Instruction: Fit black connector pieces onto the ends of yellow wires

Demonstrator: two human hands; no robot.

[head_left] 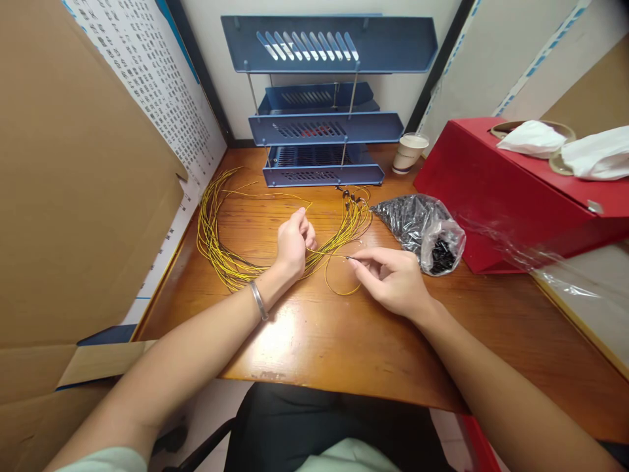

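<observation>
While the left hand (293,244) closes on a thin yellow wire (328,254), the right hand (396,278) pinches a small black piece (348,257) between thumb and forefinger. From those fingertips the wire lies leftward, its length nearly crosswise over the wooden desk (339,354); from where I stand, I can't tell whether its tip sits inside. The plastic bag (410,219) of black pieces is nearer the right hand.
</observation>
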